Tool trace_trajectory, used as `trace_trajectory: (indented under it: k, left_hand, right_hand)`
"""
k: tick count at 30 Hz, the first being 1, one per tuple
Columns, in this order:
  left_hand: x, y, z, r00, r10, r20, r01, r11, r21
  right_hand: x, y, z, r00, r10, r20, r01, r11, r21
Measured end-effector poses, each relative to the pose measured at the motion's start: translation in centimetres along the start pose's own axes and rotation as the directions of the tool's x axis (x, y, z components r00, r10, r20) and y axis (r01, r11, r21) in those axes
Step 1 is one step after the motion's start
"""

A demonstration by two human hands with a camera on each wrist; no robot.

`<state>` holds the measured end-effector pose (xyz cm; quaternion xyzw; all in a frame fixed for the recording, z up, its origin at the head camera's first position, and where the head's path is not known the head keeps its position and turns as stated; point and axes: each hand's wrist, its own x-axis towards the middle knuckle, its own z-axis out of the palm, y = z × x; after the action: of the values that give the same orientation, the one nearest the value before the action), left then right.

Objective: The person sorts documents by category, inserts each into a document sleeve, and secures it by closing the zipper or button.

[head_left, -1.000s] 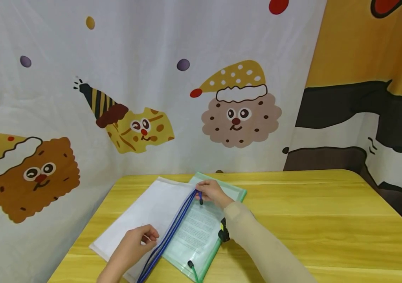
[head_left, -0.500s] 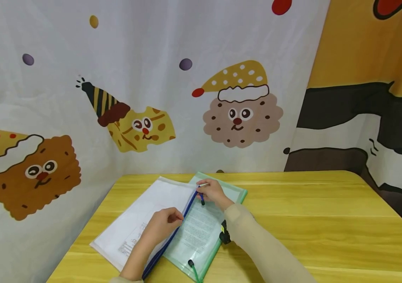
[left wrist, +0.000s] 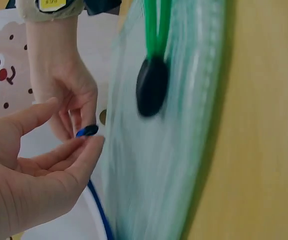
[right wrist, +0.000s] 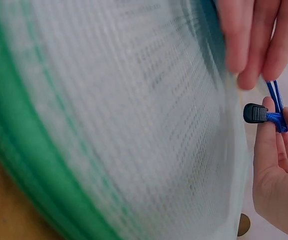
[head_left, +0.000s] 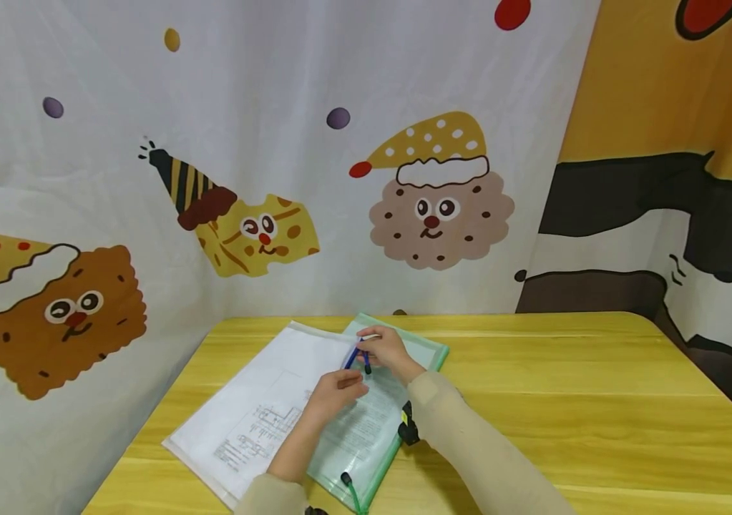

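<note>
A clear document pouch (head_left: pixel 262 379) with blue zip edging lies on the left, printed paper showing through. At its far corner my right hand (head_left: pixel 388 350) pinches the blue cord zip pull (right wrist: pixel 273 120), whose black end (right wrist: pixel 255 113) sticks out past the fingers. My left hand (head_left: pixel 333 393) is just below, over the blue edge, fingers extended and thumb apart from them. The left forearm hides much of that edge. Partly under this pouch is a green-edged zip pouch (head_left: pixel 349 429) with a printed sheet inside.
The green pouch's cord pull (head_left: pixel 348 481) lies at its near end. Both pouches are on a yellow wood-grain table (head_left: pixel 565 408). A printed curtain (head_left: pixel 314 286) hangs behind the far edge. A black wrist device (head_left: pixel 408 423) is on the right arm.
My left hand has moved up the blue edge toward the right hand, which stays at the corner. The blue edging's spread lines have come together, and more print shows on the paper.
</note>
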<state>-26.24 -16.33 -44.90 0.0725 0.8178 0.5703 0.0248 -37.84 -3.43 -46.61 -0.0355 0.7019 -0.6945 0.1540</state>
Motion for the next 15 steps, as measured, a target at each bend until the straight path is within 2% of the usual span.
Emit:
trace_trajectory:
  k: [7,11,15]
  left_hand:
    - [0.7,0.1,1.6,0.994,-0.105,0.011,0.105,0.989,-0.101]
    - [1.2,-0.2,2.5,0.994,-0.108,-0.015,0.104,0.981,-0.166]
    - [1.4,-0.5,3.1,0.99,-0.113,-0.083,0.091,0.967,-0.238]
  right_hand:
    - [-0.2,-0.2,0.1,1.0,-0.001,-0.013,0.001,1.0,0.002]
    - [-0.3,-0.2,0.1,1.0,0.0,-0.016,0.0,1.0,0.01]
    - [-0.4,-0.2,0.2,1.0,-0.003,-0.016,0.003,1.0,0.004]
